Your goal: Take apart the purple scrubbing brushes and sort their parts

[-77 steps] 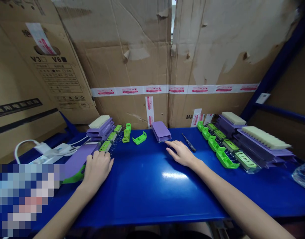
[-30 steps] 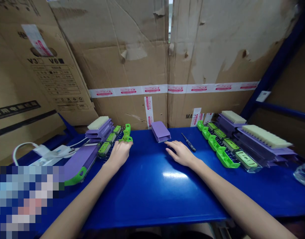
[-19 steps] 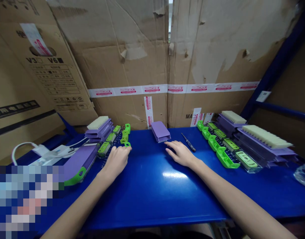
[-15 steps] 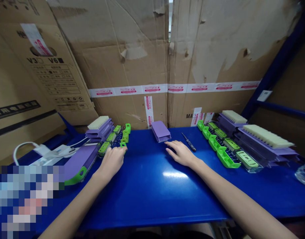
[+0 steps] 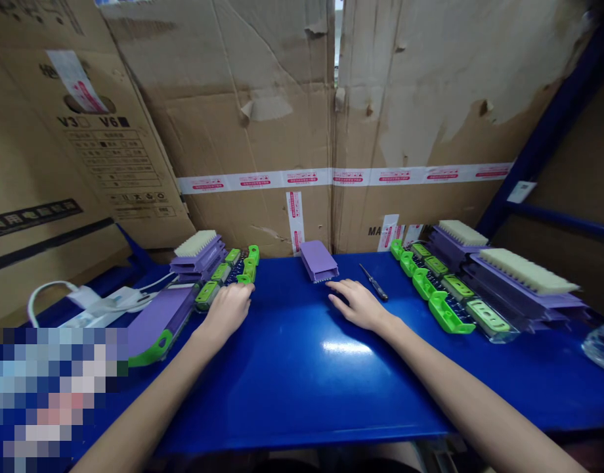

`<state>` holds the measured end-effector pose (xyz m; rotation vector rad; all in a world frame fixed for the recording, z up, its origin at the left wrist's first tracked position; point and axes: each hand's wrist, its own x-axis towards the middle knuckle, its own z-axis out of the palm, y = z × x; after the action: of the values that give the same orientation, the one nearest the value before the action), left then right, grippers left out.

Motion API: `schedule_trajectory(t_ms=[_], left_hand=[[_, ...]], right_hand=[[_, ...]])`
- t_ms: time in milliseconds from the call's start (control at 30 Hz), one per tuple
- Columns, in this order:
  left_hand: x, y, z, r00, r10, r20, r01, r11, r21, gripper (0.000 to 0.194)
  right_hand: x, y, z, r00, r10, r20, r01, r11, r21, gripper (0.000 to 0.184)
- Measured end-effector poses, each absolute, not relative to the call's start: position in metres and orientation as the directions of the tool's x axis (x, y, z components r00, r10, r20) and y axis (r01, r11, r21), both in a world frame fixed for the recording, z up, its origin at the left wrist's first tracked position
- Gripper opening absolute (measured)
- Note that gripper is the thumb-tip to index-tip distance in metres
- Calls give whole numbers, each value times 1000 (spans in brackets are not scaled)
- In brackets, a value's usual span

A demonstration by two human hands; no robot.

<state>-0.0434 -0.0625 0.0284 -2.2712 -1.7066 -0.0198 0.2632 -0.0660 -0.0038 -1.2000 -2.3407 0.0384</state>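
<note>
My left hand [image 5: 228,309] is at the left row of green plastic pieces, its fingers curled over the nearest green plastic end piece [image 5: 243,279]. Most of that piece is hidden behind the fingers. My right hand [image 5: 358,303] rests on the blue table with its fingers apart and holds nothing. Just beyond its fingertips lies a purple plastic shell [image 5: 319,259], its open end toward me. A screwdriver [image 5: 375,284] lies to the right of that hand.
Purple parts with cream bristle blocks stand at left [image 5: 196,244] and right [image 5: 528,269]. A longer purple part with a green end [image 5: 159,318] and a white power strip [image 5: 95,309] are at left. Green pieces [image 5: 444,312] line the right. Cardboard [image 5: 257,131] walls the back.
My left hand has shifted slightly right and forward, covering more of the nearest green piece. My right hand has stayed in place.
</note>
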Motion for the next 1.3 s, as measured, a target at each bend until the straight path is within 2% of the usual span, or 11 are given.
schedule_trajectory(t_ms=[367,633,900,1100,1300], left_hand=[[-38,-49,37,222,974,40,945,-205,-256,33],[-33,-55,42,198,975,98,938,-160,-309,32],[-41,-59,49,180,954,240,936,-92,-339,31],[-47,-70,40,189,974,126,932,-137,-335,30],[-41,-79,36,237,966,102,927,-193,-322,26]], right_hand=[[264,-65,-4,-483,771,416,755,607,-248,36],[263,-66,-3,-486,772,410,750,609,-257,36],[263,-65,-4,-487,770,413,752,610,-250,36],[263,-65,-6,-487,772,409,748,611,-261,37],[263,-64,-8,-489,761,426,743,619,-255,35]])
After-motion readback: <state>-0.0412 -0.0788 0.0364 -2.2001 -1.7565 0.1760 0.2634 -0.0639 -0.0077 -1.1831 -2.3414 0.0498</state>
